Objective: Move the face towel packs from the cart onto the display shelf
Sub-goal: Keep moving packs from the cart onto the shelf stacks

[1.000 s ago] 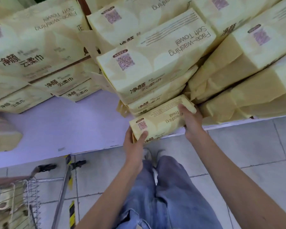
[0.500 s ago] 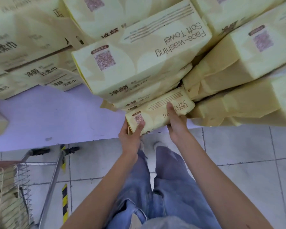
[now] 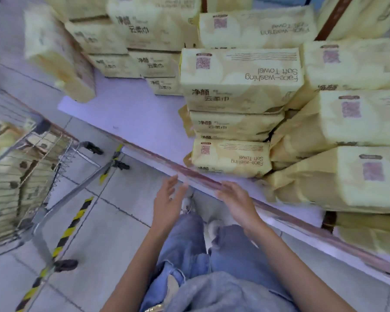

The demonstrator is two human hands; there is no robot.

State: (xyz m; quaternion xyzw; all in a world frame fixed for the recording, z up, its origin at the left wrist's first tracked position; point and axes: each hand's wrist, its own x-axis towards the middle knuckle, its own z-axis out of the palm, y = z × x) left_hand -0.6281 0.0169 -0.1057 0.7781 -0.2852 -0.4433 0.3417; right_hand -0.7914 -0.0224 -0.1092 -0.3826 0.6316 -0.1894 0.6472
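Hands have let go: left hand (image 3: 167, 200) and right hand (image 3: 236, 199), fingers spread and empty, hang near the edge of the display shelf (image 3: 133, 113), where the face towel pack (image 3: 230, 157) held a moment ago now lies; the cart (image 3: 54, 145) at left holds more.

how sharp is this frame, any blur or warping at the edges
Head view: the middle pack is sharp enough to read its print; the cart and the far-left pack are smeared; the left hand and right hand are slightly blurred; the shelf edge runs slanted across the frame; light is flat, without glare.
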